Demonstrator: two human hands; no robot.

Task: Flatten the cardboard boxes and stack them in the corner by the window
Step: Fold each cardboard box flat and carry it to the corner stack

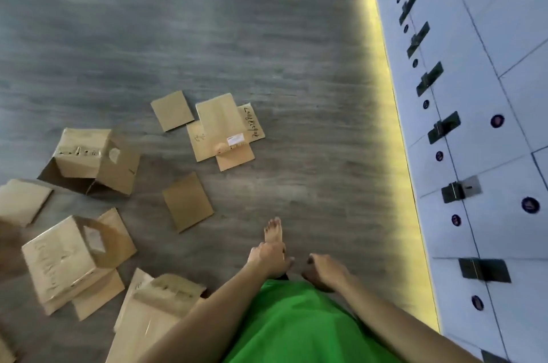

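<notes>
Head view, looking down at a grey wood-grain floor [267,51] strewn with cardboard. The person stood in a green garment [296,324] with one bare foot [273,230] forward. Both hands hung low in front of the body and held nothing: the left hand [271,259] had its fingers [289,262] loosely bent and close together, and the right hand [324,269] was loosely curled, knuckles up; whether its fingertips touched the palm could not be told.

Three boxes kept their shape: an upturned box [95,161] with flaps splayed at left, a taped box [63,259] lying on loose sheets at lower left, and a half-collapsed box [154,312] by the left forearm. One flattened box [224,130], bearing a white label and handwriting, lay opened out near mid-floor, with two loose cardboard panels [172,110] [188,202] beside and below it. A further sheet [22,202] lay at the left edge.

A white locker wall [489,125] with dark hinges and round badges ran along the right, lit yellow at its base. No window was in view.

Judged stage: flattening was partly done and stacking not begun, the hands being between boxes. The next move would probably call for bending toward the nearest standing box, splitting its taped seam and pressing the walls flat.
</notes>
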